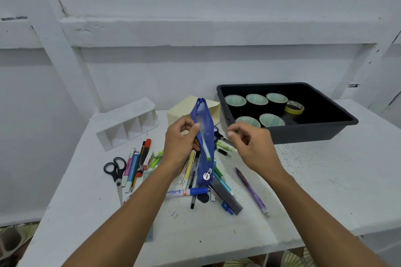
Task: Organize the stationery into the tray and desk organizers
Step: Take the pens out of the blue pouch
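Observation:
My left hand (181, 141) grips a blue mesh pencil pouch (205, 136) and holds it upright above the table; a white pen shows through the mesh. My right hand (249, 143) hovers just right of the pouch, fingers loosely curled and holding nothing. Under the pouch lies a heap of pens, markers and highlighters (208, 188). A black tray (338, 124) at the back right holds several black tape rolls and one yellow roll (294, 107). A white desk organizer (128, 123) lies on its side at the back left.
Black-handled scissors (116, 171) and a row of pens and a red marker (138, 162) lie at the left. A purple pen (251, 191) lies at the right. A cream box (191, 108) stands behind the pouch. The white table's front edge is near.

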`<move>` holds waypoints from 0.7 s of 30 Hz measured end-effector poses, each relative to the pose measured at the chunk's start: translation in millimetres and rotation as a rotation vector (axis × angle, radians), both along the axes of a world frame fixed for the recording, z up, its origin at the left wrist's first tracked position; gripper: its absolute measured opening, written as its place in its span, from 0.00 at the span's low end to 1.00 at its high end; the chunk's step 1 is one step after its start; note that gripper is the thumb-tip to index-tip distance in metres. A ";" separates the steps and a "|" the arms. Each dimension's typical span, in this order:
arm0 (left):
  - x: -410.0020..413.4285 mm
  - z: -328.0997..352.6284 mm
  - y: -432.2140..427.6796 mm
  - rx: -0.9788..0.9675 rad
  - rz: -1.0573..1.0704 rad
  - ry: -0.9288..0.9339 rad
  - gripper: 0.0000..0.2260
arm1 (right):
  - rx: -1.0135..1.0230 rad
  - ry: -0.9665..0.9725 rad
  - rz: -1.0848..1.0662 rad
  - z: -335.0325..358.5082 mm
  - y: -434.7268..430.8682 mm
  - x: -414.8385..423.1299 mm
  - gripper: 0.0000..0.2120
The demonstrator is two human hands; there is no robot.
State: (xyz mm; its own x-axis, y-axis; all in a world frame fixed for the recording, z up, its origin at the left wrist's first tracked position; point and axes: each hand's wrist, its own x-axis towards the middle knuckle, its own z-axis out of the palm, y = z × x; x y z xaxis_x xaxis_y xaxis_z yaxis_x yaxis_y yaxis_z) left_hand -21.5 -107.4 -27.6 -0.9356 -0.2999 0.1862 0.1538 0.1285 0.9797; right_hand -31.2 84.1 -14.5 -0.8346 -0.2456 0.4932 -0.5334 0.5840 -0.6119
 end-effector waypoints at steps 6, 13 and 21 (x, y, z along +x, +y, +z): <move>0.0 -1.8 0.6 -0.003 -0.013 -0.005 0.08 | 0.641 -0.526 -0.200 -51.6 20.2 -9.4 0.16; 3.1 -1.8 -0.2 -0.016 -0.014 -0.014 0.07 | 0.361 -0.457 -0.182 -35.4 6.3 -9.2 0.09; 5.2 -2.0 -1.1 -0.010 -0.013 -0.001 0.07 | -0.424 -0.156 -0.049 81.2 -35.8 -9.9 0.10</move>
